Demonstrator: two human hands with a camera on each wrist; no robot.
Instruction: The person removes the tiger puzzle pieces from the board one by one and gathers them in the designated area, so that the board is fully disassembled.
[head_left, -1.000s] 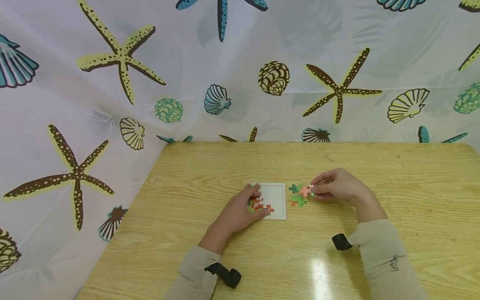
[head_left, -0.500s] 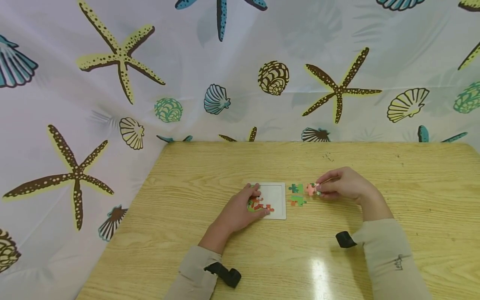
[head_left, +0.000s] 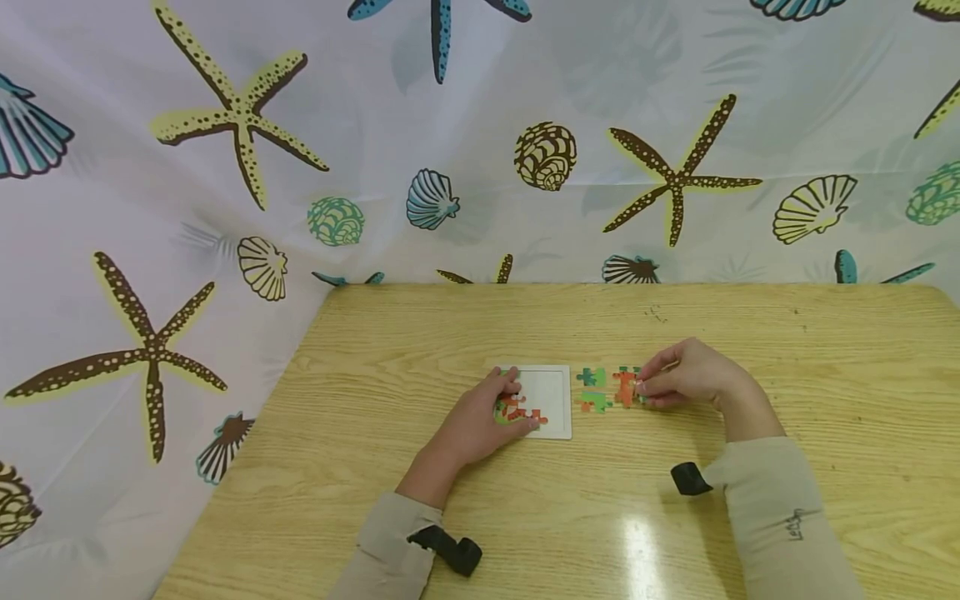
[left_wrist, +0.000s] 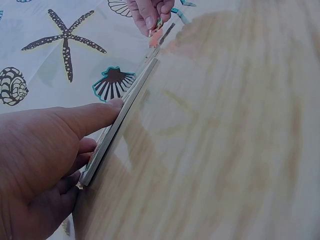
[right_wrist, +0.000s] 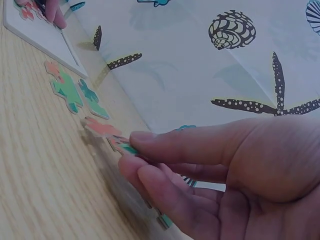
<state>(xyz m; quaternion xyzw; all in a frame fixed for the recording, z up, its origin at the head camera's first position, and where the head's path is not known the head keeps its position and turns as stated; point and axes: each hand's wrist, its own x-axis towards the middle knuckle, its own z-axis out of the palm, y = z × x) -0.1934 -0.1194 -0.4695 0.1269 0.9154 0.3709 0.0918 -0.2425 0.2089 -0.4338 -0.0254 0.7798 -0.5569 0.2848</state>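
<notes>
My left hand (head_left: 474,423) holds the left side of a white puzzle tray (head_left: 555,400). Its thumb presses the near rim, and the fingers bend over the far side, also visible in the left wrist view. Red and green pieces (head_left: 536,416) lie in the tray's lower left, partly covered by that hand. Right of the tray, my right hand (head_left: 693,377) pinches an orange and green jigsaw piece (right_wrist: 127,146) between thumb and fingers. An orange piece (head_left: 625,389) shows at its fingertips; whether it is separate, I cannot tell. More pieces are partly hidden under this hand.
Between tray and right hand lie a teal-green piece (head_left: 592,377) and a green-orange piece (head_left: 597,403). The wooden table (head_left: 465,325) meets a hanging cloth (head_left: 480,225) printed with shells and starfish. Black wrist mounts (head_left: 450,550) stick out from both sleeves.
My right hand moved right, away from the two loose pieces, carrying its piece, then dipped slightly. More orange shows at its fingertips now. The left hand and tray stay still.
</notes>
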